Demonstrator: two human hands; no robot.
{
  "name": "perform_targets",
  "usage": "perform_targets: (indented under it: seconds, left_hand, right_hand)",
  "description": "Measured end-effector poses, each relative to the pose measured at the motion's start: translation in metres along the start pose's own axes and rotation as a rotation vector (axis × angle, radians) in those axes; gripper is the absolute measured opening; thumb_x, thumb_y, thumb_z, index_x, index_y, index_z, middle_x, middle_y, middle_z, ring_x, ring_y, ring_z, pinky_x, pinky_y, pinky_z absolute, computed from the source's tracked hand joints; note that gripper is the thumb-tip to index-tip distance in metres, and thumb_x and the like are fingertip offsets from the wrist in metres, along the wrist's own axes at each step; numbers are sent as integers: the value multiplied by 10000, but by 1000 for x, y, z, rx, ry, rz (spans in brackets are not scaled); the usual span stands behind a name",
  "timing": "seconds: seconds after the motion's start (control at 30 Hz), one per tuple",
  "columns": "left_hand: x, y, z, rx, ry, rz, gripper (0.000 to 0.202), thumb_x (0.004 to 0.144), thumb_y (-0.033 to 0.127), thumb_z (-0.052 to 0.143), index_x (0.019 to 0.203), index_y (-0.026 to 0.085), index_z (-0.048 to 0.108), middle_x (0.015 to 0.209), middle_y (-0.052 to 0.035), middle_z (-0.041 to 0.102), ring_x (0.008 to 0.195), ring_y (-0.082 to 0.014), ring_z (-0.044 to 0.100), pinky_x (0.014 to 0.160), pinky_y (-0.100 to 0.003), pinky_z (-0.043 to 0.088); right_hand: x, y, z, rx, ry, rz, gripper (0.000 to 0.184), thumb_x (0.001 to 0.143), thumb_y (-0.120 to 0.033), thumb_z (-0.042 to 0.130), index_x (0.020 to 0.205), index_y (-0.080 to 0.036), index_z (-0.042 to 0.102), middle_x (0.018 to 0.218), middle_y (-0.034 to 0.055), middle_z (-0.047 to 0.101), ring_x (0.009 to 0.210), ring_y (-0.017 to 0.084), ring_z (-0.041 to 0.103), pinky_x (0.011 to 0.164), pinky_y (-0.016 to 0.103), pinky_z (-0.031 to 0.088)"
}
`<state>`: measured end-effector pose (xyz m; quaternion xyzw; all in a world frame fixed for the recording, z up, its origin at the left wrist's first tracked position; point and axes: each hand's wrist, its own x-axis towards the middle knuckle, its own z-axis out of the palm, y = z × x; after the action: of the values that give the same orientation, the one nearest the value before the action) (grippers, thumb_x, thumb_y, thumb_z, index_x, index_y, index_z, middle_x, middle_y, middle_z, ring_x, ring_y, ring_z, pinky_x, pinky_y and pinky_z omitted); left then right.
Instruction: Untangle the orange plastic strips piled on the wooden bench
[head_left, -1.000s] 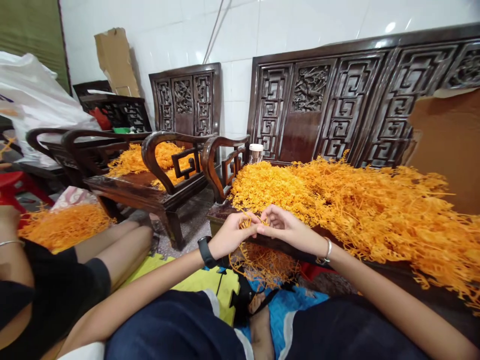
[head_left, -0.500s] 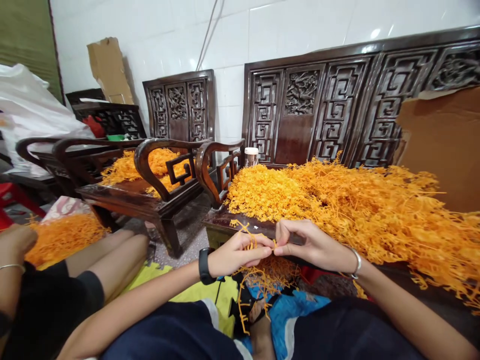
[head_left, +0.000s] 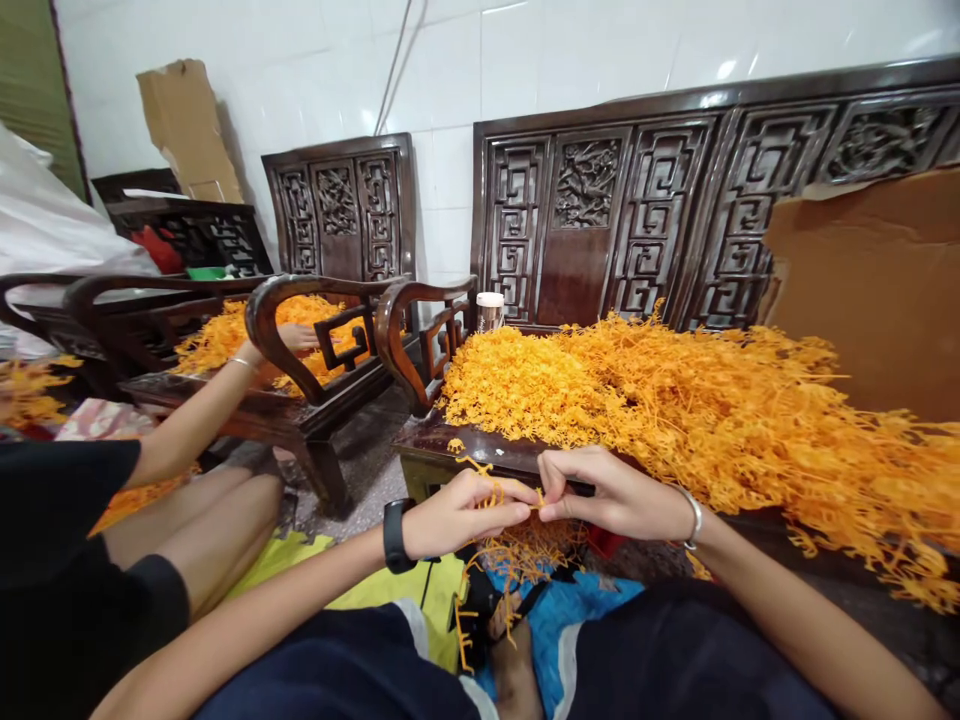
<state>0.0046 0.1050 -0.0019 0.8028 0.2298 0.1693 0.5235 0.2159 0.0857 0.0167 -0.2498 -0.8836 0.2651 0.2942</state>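
Observation:
My left hand [head_left: 466, 512], with a dark band on its wrist, is closed on an orange branching plastic sprue [head_left: 463, 630] whose stems hang below the fingers. My right hand [head_left: 604, 492] pinches a small orange tip of it, and the fingertips of both hands nearly meet. What exactly lies between the right fingers is mostly covered. Just beyond the hands, a loose yellow-orange heap of small plastic pieces [head_left: 517, 385] and a bigger tangle of orange sprues [head_left: 750, 420] lie on the carved wooden bench [head_left: 480, 445]. One small orange piece [head_left: 455, 446] rests near the bench's front edge.
To the left, a co-worker's arm [head_left: 199, 400] reaches over a wooden chair [head_left: 322, 425] toward its orange heap [head_left: 217, 335]. A white-lidded container [head_left: 490, 312] stands by the bench armrest. Cardboard [head_left: 870, 290] leans at the right. More orange sprues [head_left: 525, 550] lie below my hands.
The co-worker's arm has stretched out to the heap on the chair, and an orange clump has risen at the far left. My hands keep their pinch; the view has shifted slightly.

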Motion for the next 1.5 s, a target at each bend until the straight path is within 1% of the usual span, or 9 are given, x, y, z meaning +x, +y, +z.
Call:
perform_targets:
  seconds: [0.17, 0.37, 0.57, 0.73, 0.87, 0.97, 1.07, 1.33, 1.5]
  left_hand:
    - [-3, 12, 0, 298, 27, 115, 315, 866, 332, 414, 985, 138, 632, 502, 53, 311, 469, -53, 276, 455, -180, 221]
    - [-15, 17, -2, 331, 51, 161, 314, 863, 310, 414, 1036, 183, 643, 527, 39, 380, 472, -60, 291, 465, -190, 238]
    - [-27, 3, -34, 24, 556, 49, 331, 833, 358, 449, 1035, 146, 602, 487, 57, 335, 433, -55, 257, 419, -190, 178]
    - [-12, -2, -38, -235, 618, 15, 352, 771, 368, 521, 1027, 127, 507, 565, 51, 390, 467, -45, 284, 446, -185, 196]
    - [-11, 4, -37, -455, 548, 112, 475, 705, 195, 463, 1166, 126, 372, 760, -26, 555, 584, -81, 449, 532, -209, 329]
    - [-12, 8, -36, -520, 518, 132, 611, 630, 81, 506, 1203, 147, 306, 922, -67, 585, 784, -138, 551, 713, -272, 412]
    - [-12, 6, -34, -521, 543, 121, 584, 681, 102, 554, 1208, 158, 307, 941, -72, 594, 846, -163, 583, 815, -329, 419]
    - [-4, -7, -30, -424, 612, 74, 468, 730, 289, 612, 1110, 121, 396, 788, -43, 618, 713, -158, 619, 726, -320, 474]
    - [-7, -4, -24, -223, 583, 102, 460, 764, 301, 567, 1156, 108, 423, 823, -50, 634, 758, -149, 603, 736, -271, 461]
  right_hand:
    - [-1, -2, 1, 20, -49, -3, 180, 805, -203, 591, 683, -141, 475, 663, -11, 521, 597, 74, 474, 556, 200, 359]
    - [-9, -5, -7, 53, -66, -46, 214, 794, -180, 599, 648, -154, 445, 651, -12, 515, 593, 81, 474, 560, 214, 367]
    - [-24, 21, -29, -19, 447, 28, 143, 786, -187, 602, 714, -179, 480, 701, 7, 521, 659, 119, 516, 605, 243, 427]
    - [18, 59, -37, -301, 882, -84, 85, 780, -238, 604, 820, -183, 554, 828, 34, 563, 797, 160, 542, 757, 308, 441]
    - [70, 92, -66, -424, 1052, -41, 124, 793, -274, 553, 856, -176, 510, 830, 45, 547, 788, 172, 538, 771, 338, 446]
    - [102, 111, -89, -409, 885, 299, 345, 704, -258, 626, 996, -149, 479, 1090, 134, 494, 1029, 254, 476, 916, 448, 355]
    - [115, 114, -96, -345, 702, 448, 512, 579, -271, 732, 1012, -121, 506, 1206, 184, 432, 1174, 342, 350, 966, 554, 246]
    - [80, 34, -17, 146, 135, 258, 333, 788, -419, 553, 973, -145, 589, 948, 77, 625, 847, 148, 598, 802, 318, 468]
    - [57, 6, 22, 188, 172, 191, 455, 663, -378, 703, 1016, -132, 556, 848, 57, 619, 750, 143, 589, 737, 308, 481]
